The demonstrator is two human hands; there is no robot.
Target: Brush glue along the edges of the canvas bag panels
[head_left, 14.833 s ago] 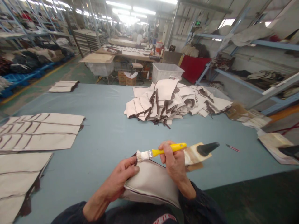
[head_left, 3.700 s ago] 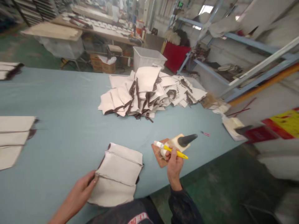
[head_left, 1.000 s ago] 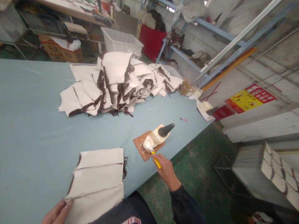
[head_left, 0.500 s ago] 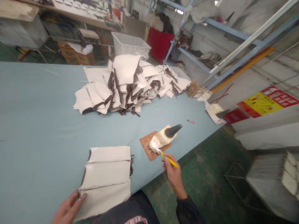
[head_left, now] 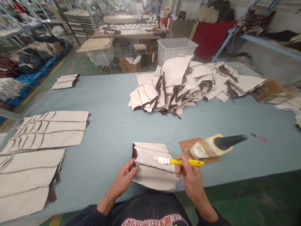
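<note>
Our right hand (head_left: 191, 179) has its fingers (head_left: 182, 164) closed tight around the yellow handle of the brush (head_left: 179, 162), gripping it at about the middle of its length. Our left hand (head_left: 125, 175) has its fingers (head_left: 132, 167) bent, the tips resting against the left edge of the fabric stack (head_left: 152, 171). We cannot tell whether they pinch that edge or only press on it.

The brush lies nearly level, its long axis running left to right. Its white bristles point left and the end of its handle points right, towards the glue bottle (head_left: 207, 147). The bristles sit over the middle of the fabric stack, between our two hands; whether they touch the cloth we cannot make out.

The fabric stack is a set of cream panels with dark trim, stepped one over another, lying flat at the near edge of the desk (head_left: 108, 131). It sits directly in front of us, with the left hand at its left side and the right hand at its right.

The glue bottle lies on its side on a brown pad (head_left: 185, 145) just beyond the right hand, its black nozzle pointing right. A heap of panels (head_left: 188, 83) sits farther back, and rows of panels (head_left: 49, 131) lie well off to the left.
</note>
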